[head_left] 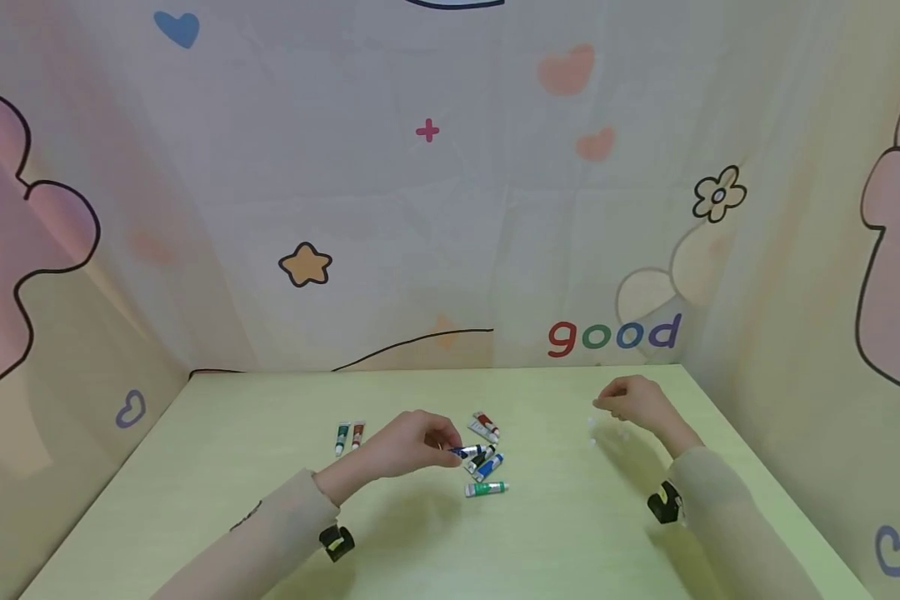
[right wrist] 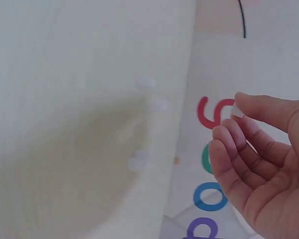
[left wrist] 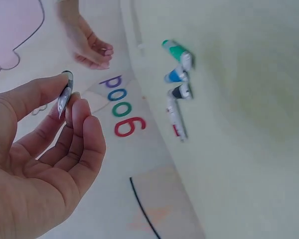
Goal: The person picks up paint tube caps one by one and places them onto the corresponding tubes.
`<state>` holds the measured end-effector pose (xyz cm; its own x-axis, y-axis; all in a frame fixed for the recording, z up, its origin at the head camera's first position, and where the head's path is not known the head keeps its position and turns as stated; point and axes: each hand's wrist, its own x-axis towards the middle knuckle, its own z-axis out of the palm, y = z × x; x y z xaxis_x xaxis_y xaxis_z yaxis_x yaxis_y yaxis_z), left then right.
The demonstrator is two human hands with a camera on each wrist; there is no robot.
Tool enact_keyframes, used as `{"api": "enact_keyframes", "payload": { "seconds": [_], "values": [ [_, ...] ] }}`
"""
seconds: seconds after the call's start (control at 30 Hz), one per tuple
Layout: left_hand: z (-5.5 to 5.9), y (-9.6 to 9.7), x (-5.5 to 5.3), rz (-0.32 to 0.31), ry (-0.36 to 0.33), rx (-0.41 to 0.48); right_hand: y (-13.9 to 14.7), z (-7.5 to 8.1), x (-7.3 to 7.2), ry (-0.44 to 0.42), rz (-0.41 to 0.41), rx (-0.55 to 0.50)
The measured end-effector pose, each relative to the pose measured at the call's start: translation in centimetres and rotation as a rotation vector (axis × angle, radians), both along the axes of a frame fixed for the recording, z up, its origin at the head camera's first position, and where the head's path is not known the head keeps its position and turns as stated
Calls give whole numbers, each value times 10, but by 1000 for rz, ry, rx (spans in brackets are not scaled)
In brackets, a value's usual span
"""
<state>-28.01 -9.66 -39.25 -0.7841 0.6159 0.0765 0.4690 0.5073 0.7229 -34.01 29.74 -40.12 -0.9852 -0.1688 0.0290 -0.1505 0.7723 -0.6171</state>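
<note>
**Fingertip pinches on both sides, small pieces in each**

On my left feed, the left hand (head_left: 420, 446) pinches a dark blue tube (head_left: 467, 452) between thumb and fingers, just above the small cluster of tubes on the table. On my right, the right hand (head_left: 633, 400) pinches a tiny white piece (right wrist: 237, 111) near the table's far edge. I can't make out exactly what that piece is.

Both grips look shallow to me. The tube is slim and smooth, so a slight roll of the thumb could let it slip; the white piece offers little to hold and, if dropped, could be lost among the white bits (right wrist: 138, 162) below it. A low sweep of the left hand could also scatter the neighbouring tubes: black (head_left: 482, 457), blue (head_left: 489, 467), green (head_left: 487, 489).

They look like soft-walled tubes, flattened at one end, with pale tips. Farther out, a dark green tube (head_left: 342, 438) and a red-brown tube (head_left: 357, 435) lie side by side on the smooth, pale yellow-green table (head_left: 555, 533), backed by a creased, printed cloth (head_left: 390, 183).
</note>
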Motion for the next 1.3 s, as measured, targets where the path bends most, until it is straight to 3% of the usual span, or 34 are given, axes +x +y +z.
{"api": "enact_keyframes", "payload": {
  "seconds": [0.13,0.37,0.77,1.07,1.3],
  "values": [
    [16,-6,-1,18,21,20,2,13,0,33,-25,-12],
    [33,-17,2,50,76,65,-1,29,5,64,-73,-72],
    [63,-32,23,117,170,154,-19,56,37,175,-79,-276],
    [69,-43,38,179,228,216,-38,69,62,300,-2,-401],
    [68,-43,50,237,222,261,-62,72,80,307,78,-472]
  ]
}}
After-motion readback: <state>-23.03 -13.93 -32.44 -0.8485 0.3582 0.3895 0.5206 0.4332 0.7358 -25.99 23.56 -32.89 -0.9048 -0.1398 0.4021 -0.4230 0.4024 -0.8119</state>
